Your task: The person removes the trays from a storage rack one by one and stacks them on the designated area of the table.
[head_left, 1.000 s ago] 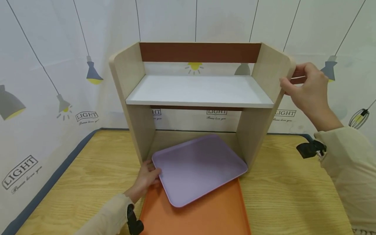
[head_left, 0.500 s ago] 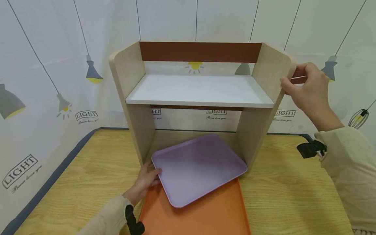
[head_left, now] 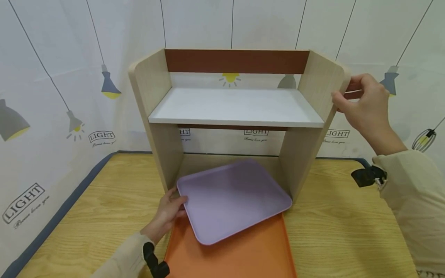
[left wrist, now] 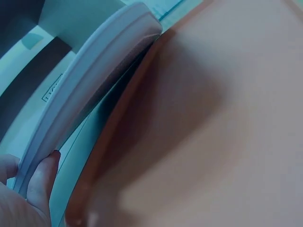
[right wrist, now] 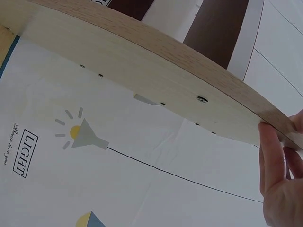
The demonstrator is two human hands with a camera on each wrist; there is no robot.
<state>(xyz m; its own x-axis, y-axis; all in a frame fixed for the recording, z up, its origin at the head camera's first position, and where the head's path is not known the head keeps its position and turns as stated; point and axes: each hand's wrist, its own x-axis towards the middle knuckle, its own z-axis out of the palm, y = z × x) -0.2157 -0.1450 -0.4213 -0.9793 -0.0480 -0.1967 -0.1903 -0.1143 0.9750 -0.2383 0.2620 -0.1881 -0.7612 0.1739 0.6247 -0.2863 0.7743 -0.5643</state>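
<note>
My left hand (head_left: 166, 212) pinches the left rim of a purple tray (head_left: 236, 200), thumb on top and fingers beneath. The tray sits askew, its far part inside the lower opening of a small wooden shelf (head_left: 233, 108). In the left wrist view the purple tray (left wrist: 87, 80) is tilted, its held edge raised above the orange tray (left wrist: 213, 118). The orange tray (head_left: 236, 251) lies flat in front of the shelf, partly covered. Up at the shelf's right side panel (head_left: 325, 83), my right hand (head_left: 368, 104) grips the front edge between thumb and fingers.
A white board (head_left: 236, 106) forms the upper level of the shelf, with a brown back rail (head_left: 236, 61) above it. The shelf stands on a wood-grain table (head_left: 347, 224). Behind it is a pale wall covering (head_left: 271, 23) printed with lamps.
My left hand has shifted slightly left and the purple tray's left edge moves with it. The right hand keeps its hold on the side panel.
</note>
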